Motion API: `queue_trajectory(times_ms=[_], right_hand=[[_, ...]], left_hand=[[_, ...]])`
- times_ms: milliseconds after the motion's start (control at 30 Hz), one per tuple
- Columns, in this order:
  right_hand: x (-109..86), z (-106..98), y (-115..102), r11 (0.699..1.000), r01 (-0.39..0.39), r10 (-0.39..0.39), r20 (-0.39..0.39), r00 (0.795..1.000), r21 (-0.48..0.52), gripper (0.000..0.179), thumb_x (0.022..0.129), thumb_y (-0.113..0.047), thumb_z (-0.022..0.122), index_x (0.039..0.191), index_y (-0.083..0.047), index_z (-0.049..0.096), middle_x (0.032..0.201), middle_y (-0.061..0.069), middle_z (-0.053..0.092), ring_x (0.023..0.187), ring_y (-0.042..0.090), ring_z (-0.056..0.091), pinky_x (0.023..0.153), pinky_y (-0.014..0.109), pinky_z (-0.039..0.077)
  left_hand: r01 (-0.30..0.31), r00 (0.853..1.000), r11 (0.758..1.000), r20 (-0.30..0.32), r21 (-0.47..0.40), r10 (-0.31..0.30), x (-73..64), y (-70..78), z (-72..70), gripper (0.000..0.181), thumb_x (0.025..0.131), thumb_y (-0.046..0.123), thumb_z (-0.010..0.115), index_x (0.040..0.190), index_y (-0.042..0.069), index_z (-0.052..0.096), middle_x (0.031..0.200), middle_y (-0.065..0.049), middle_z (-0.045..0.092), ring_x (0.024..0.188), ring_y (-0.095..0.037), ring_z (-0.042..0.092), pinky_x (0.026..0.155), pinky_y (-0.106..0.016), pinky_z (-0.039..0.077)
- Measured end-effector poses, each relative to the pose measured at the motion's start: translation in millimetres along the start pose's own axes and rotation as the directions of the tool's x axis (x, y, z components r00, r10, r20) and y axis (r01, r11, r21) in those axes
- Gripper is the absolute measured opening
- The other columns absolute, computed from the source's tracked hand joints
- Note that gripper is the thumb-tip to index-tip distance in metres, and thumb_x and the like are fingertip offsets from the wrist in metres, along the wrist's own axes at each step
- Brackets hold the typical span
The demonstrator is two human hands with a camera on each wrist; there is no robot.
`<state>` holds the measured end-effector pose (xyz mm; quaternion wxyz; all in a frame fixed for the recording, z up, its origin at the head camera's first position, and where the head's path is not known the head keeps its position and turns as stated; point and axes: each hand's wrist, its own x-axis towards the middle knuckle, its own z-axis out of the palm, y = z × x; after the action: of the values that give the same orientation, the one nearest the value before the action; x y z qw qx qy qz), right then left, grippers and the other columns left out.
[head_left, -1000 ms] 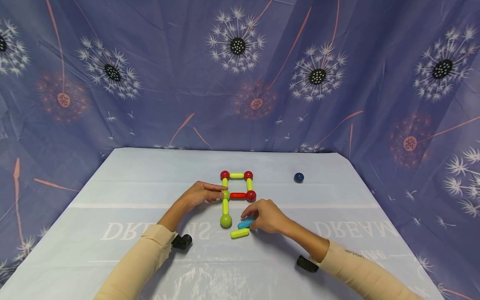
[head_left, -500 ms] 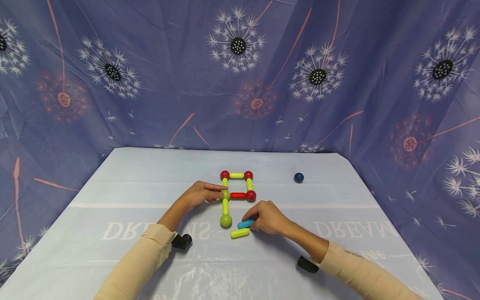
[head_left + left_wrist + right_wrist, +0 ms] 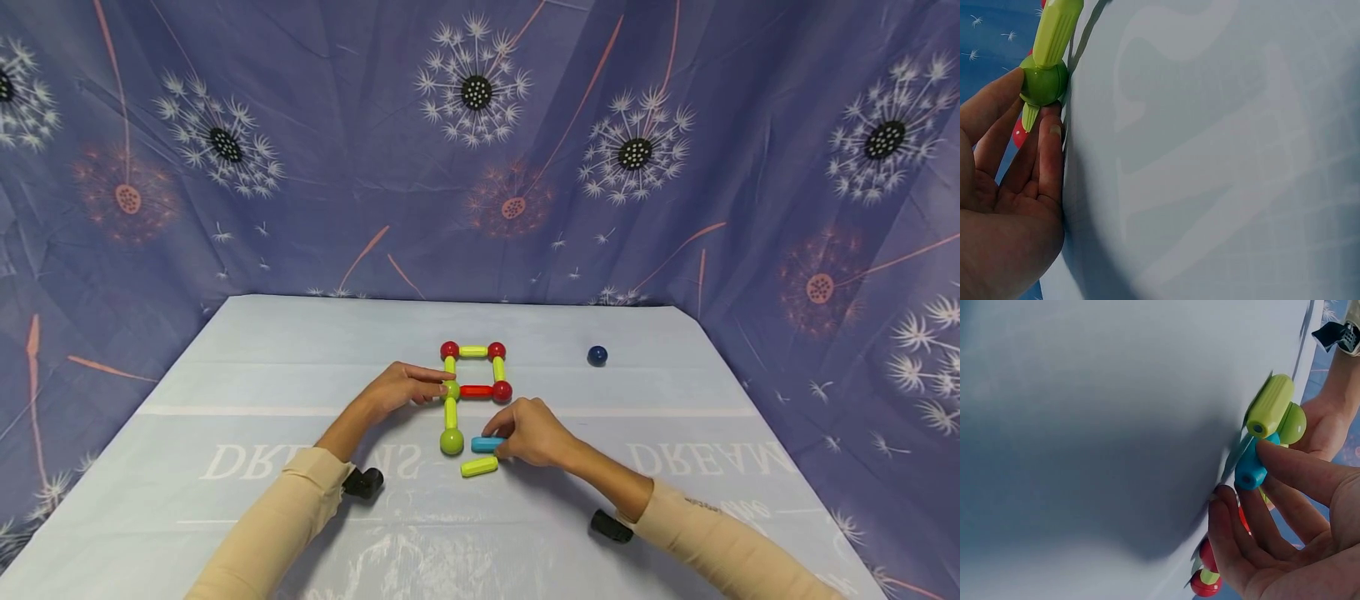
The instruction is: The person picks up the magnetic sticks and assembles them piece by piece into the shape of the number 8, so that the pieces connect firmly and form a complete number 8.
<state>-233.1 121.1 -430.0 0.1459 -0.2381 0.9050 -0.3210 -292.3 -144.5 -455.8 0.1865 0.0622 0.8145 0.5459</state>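
Note:
In the head view, balls and magnetic building rods form a flat square with one arm toward the person. My left hand pinches the green ball at the square's near left corner; the left wrist view shows thumb and fingers on this ball. Red balls mark the other corners, and a red rod makes the near side. A larger-looking green ball ends the arm. My right hand pinches a blue rod just right of that ball, its left end pointing at it.
A loose yellow-green rod lies just in front of the blue one. Farther back on the right sits a dark blue ball. The white table cover ends at a patterned curtain.
The blue rod, slanted before, now lies straighter across and has shifted slightly left toward the near green ball, with my right hand on it. My left hand stays in place.

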Motion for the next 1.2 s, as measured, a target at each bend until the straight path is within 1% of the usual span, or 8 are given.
queue_trajectory(times_ms=[167,567,867,1200], right_hand=[[2.9,-0.6,-3.7,1.000,-0.002,0.002,0.001,1.000,-0.004,0.020,0.079,-0.004,0.084,0.096,-0.013,0.082,0.086,-0.001,0.077,0.080,0.011,0.064,0.071,0.030,0.053],[4.2,0.9,-6.2,1.000,0.020,-0.020,-0.007,1.000,0.011,0.020,0.078,-0.003,0.084,0.096,-0.011,0.082,0.086,0.003,0.078,0.079,0.010,0.065,0.069,0.028,0.053],[4.0,2.8,-6.8,1.000,0.021,-0.021,0.011,1.000,0.023,0.019,0.079,-0.005,0.085,0.097,-0.013,0.082,0.086,0.000,0.078,0.080,0.010,0.067,0.069,0.027,0.054],[4.7,3.0,-7.9,0.999,0.029,-0.029,0.004,1.000,0.019,0.020,0.079,-0.005,0.084,0.097,-0.012,0.082,0.085,0.000,0.077,0.079,0.010,0.065,0.067,0.026,0.052]], left_hand=[[0.002,1.000,1.000,0.004,-0.002,-0.002,-1.1,0.4,0.2,0.038,0.091,0.032,0.076,0.126,0.019,0.075,0.135,-0.005,0.068,0.109,-0.022,0.064,0.085,-0.036,0.052],[-0.001,1.000,1.000,0.003,-0.014,0.001,-0.5,0.0,0.9,0.037,0.091,0.031,0.076,0.125,0.018,0.075,0.132,-0.004,0.070,0.109,-0.022,0.065,0.086,-0.037,0.052],[0.002,1.000,1.000,0.002,-0.010,-0.002,-0.6,-0.5,1.2,0.037,0.091,0.031,0.075,0.126,0.018,0.075,0.133,-0.005,0.069,0.108,-0.022,0.065,0.085,-0.035,0.052],[-0.004,1.000,1.000,0.001,-0.012,0.004,-0.6,-0.5,1.0,0.037,0.091,0.031,0.075,0.126,0.018,0.074,0.133,-0.005,0.069,0.109,-0.023,0.065,0.087,-0.037,0.052]])
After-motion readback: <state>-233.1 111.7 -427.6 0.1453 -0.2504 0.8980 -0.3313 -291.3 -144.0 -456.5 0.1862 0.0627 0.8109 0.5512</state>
